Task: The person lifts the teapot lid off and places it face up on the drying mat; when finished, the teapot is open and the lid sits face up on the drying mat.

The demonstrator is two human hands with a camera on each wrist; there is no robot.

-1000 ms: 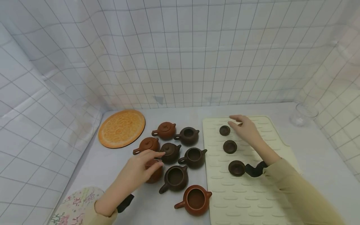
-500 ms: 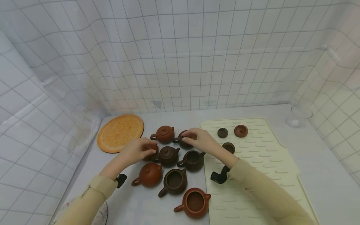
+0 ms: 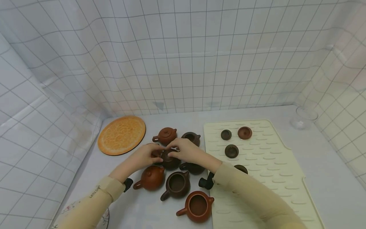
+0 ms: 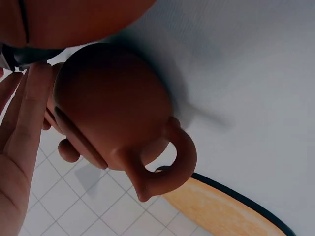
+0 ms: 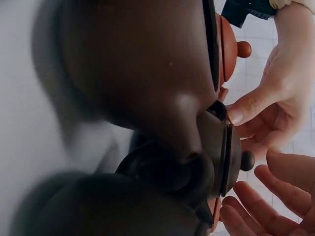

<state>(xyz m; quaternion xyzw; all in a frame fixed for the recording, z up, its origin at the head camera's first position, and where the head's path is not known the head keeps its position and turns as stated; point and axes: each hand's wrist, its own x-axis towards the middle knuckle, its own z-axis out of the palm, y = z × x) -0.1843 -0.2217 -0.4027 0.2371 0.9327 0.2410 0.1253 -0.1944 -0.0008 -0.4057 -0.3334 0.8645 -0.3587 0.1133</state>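
Observation:
A dark brown lidded teapot (image 3: 171,163) stands among several small clay teapots, with both hands at it. My left hand (image 3: 144,156) grips it at the handle side, thumb and fingers about the handle. Over its lid, my right hand (image 3: 187,150) holds its fingers spread and loosely bent; the fingertips are close to the lid knob (image 5: 247,161) in the right wrist view. A reddish teapot (image 4: 113,103) lies beside the left fingers and is mostly hidden by that hand in the head view. Another reddish lidded teapot (image 3: 152,178) sits just in front of the left hand.
Lidless teapots include dark ones (image 3: 177,184) and a reddish one (image 3: 199,208). A reddish lidded teapot (image 3: 166,136) stands behind. Loose lids (image 3: 231,151) lie on a cream mat (image 3: 257,190). An orange-patterned round placemat (image 3: 121,136) is back left, a clear glass (image 3: 304,117) back right.
My right hand has moved left from the mat, past the back dark teapot, to the dark lidded one. My left hand has left the reddish teapots and moved onto the dark teapot's handle side.

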